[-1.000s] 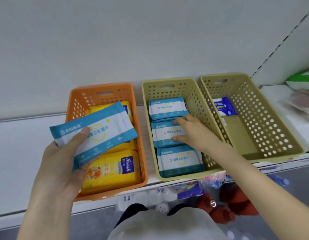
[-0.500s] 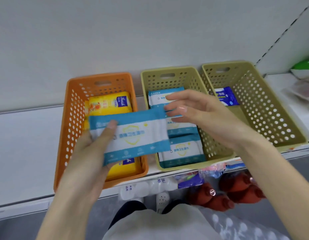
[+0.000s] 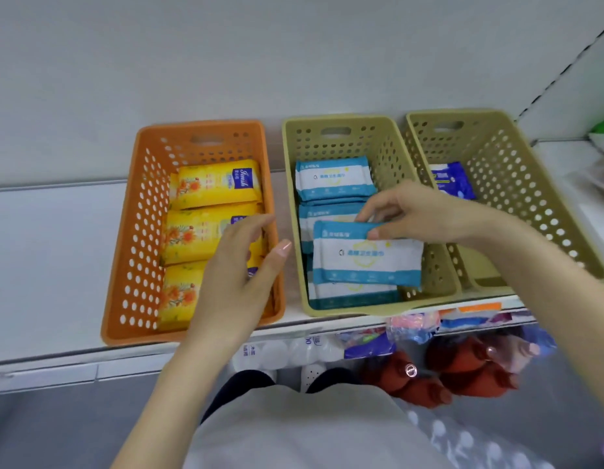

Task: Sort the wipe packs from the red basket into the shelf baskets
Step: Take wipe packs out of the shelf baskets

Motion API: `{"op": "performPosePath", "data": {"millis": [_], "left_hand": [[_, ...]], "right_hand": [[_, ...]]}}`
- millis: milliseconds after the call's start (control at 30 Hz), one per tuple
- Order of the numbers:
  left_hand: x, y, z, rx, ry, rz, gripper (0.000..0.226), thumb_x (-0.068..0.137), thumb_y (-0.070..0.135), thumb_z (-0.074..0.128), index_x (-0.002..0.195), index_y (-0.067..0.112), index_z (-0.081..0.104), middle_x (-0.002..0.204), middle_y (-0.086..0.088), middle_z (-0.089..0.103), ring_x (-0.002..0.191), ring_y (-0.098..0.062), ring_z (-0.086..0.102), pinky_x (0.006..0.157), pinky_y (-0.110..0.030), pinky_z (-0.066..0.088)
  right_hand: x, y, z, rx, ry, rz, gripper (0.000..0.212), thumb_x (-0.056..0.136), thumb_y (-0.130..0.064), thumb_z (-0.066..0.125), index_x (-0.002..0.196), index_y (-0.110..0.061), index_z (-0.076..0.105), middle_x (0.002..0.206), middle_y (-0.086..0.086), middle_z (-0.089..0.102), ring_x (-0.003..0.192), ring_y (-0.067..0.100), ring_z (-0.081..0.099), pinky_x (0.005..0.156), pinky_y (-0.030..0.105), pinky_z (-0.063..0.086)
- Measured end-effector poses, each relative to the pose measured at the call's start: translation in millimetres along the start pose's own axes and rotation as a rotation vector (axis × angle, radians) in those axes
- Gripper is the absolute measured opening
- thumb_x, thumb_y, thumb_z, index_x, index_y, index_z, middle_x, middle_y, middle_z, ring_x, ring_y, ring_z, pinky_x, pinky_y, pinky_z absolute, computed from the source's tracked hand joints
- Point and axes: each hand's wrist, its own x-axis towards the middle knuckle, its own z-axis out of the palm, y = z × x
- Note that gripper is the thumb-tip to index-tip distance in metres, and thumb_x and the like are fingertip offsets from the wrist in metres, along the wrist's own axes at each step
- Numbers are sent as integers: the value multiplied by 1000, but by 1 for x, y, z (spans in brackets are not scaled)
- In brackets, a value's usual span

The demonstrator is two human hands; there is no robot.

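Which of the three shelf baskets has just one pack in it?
The right-hand tan basket: only a dark blue pack lies inside, while the orange basket and middle basket hold several.

Bright, even, cool-white light from above/front; no hard shadows, only soft shade under the shelf (image 3: pixel 57 353) edge and inside the basket walls. No real glare, just faint sheen on the blue-white wipe pack (image 3: pixel 366 257). Wide-angle lens: shelf line bows, baskets splay outward, right side stretched. Overall soft, compression smear; pack print not legible. Left hand (image 3: pixel 236 282) slightly motion-blurred. Lower frame dimmer, out of focus.
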Motion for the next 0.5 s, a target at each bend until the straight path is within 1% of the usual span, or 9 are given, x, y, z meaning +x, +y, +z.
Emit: {"op": "performPosePath", "data": {"millis": [67, 100, 133, 167, 200, 267, 333, 433, 500], "left_hand": [[0, -3, 6, 89, -42, 25, 64, 81, 57, 39, 141, 37, 36, 147, 19, 35, 134, -1, 34, 111, -32, 33], [0, -3, 8, 130, -61, 34, 68, 81, 58, 37, 145, 38, 29, 153, 16, 27, 139, -2, 26, 113, -29, 28], [1, -2, 10, 164, -85, 35, 69, 81, 59, 35, 147, 41, 23, 156, 17, 19, 141, 2, 16, 112, -25, 23], [1, -2, 11, 202, -112, 31, 69, 82, 59, 34, 147, 44, 18, 158, 18, 13, 139, 7, 8, 109, -23, 21], [1, -2, 12, 248, -138, 27, 67, 84, 59, 33, 147, 46, 14, 158, 19, 8, 139, 7, 6, 108, -24, 22], [1, -3, 14, 323, -170, 17, 66, 85, 59, 33, 147, 47, 12, 158, 19, 5, 144, -1, 11, 108, -31, 30], [2, -3, 15, 326, -181, -14, 71, 80, 63, 30, 147, 45, 15, 159, 18, 5, 145, -6, 13, 109, -34, 30], [3, -3, 14, 309, -184, -44, 76, 76, 67, 29, 147, 46, 16, 159, 17, 7, 145, -7, 14, 109, -33, 28], [3, -5, 15, 300, -174, -43, 76, 75, 68, 29, 147, 47, 17, 159, 17, 9, 144, -6, 14, 109, -32, 28]], "right_hand": [[10, 7, 14, -46, -92, 39, 18, 85, -12, 68, 100, -21, 67, 89, -1, 69, 85, 10, 64, 78, 23, 51], [15, 9, 21, -72, -116, 49, 20, 86, -12, 67, 105, -18, 67, 89, -6, 66, 84, 7, 63, 78, 21, 50], [19, 12, 26, -89, -131, 55, 22, 86, -12, 67, 108, -16, 66, 91, -8, 64, 87, 8, 62, 80, 22, 50], [22, 14, 31, -102, -134, 58, 22, 87, -12, 66, 108, -16, 66, 94, -7, 63, 91, 10, 61, 84, 25, 50], [24, 16, 33, -116, -124, 57, 22, 86, -12, 67, 108, -17, 66, 97, -6, 63, 94, 13, 61, 87, 27, 50], [24, 20, 36, -163, -76, 46, 26, 85, -13, 69, 110, -18, 69, 97, -5, 64, 92, 12, 59, 83, 23, 47], [21, 20, 37, -234, -10, 22, 30, 83, -17, 71, 112, -20, 70, 94, -6, 64, 85, 7, 57, 75, 18, 43], [17, 20, 42, -304, 68, -35, 31, 81, -19, 74, 111, -21, 71, 87, -10, 62, 79, 4, 56, 75, 17, 44], [17, 20, 46, -370, 98, -74, 27, 79, -22, 75, 105, -22, 72, 83, -12, 60, 76, 2, 55, 76, 20, 47]]}}
